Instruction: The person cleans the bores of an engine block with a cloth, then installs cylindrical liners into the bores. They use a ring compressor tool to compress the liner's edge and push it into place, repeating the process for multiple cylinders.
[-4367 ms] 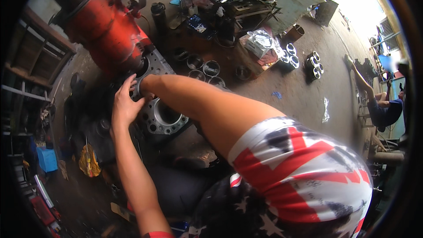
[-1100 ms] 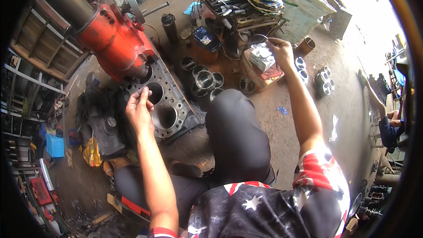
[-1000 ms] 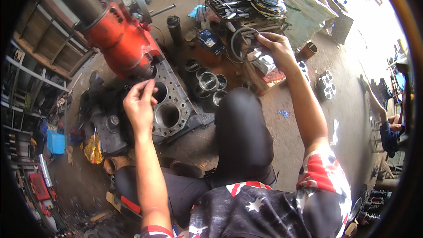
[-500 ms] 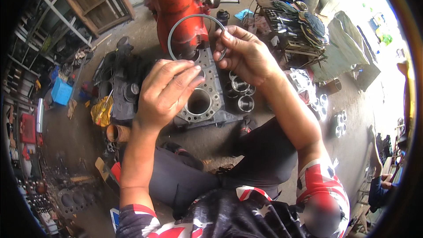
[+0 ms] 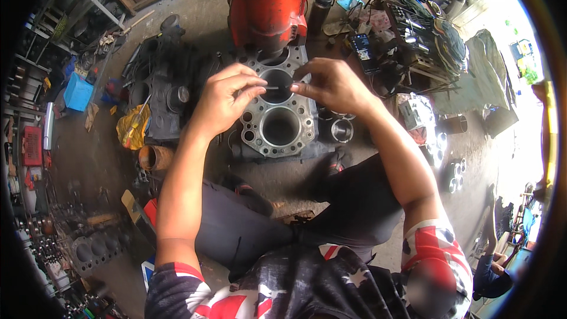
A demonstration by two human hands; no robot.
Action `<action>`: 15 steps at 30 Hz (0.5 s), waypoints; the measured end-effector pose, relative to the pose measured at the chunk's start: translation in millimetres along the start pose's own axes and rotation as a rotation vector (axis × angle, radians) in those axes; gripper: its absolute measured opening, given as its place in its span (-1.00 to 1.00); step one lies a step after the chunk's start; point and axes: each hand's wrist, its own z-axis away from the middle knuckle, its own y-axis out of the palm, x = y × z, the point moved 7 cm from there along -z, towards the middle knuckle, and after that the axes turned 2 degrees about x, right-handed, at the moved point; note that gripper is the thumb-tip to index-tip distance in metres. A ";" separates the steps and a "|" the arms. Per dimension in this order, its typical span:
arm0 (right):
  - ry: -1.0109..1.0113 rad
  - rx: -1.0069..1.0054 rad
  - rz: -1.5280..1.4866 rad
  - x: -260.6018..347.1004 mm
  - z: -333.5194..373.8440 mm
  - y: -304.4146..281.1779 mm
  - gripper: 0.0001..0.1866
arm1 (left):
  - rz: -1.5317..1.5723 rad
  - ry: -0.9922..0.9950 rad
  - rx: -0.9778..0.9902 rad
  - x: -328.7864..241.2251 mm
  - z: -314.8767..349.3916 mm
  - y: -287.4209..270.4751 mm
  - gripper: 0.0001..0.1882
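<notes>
Thin dark ring seen edge-on, pinched between left hand and right hand, grey cylinder block below, floor open nearer.

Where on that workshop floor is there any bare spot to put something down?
Bare concrete shows left of the person's left hand, between the rusty can and the blue box, and in front of the grey engine block, before the knees. To the right it is crowded: metal sleeves and a bench of parts beside the right hand.
</notes>
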 end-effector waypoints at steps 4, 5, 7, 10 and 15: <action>0.052 0.176 0.205 -47.4 -12.2 44.5 -0.52 | 0.066 -0.190 0.254 56.9 16.1 44.8 -0.87; -0.003 0.177 0.225 -51.7 -13.3 50.8 -0.53 | 0.049 -0.195 0.298 64.8 20.5 52.9 -0.87; -0.005 0.228 0.327 -62.7 -15.7 65.5 -0.54 | -0.015 -0.193 0.340 75.8 28.2 63.1 -0.86; 0.040 0.253 0.368 -73.4 -17.6 73.2 -0.54 | -0.100 -0.247 0.410 90.9 34.5 70.8 -0.83; 0.007 0.199 0.438 -74.5 -19.3 76.7 -0.57 | -0.237 -0.253 0.370 99.2 34.8 66.9 -0.78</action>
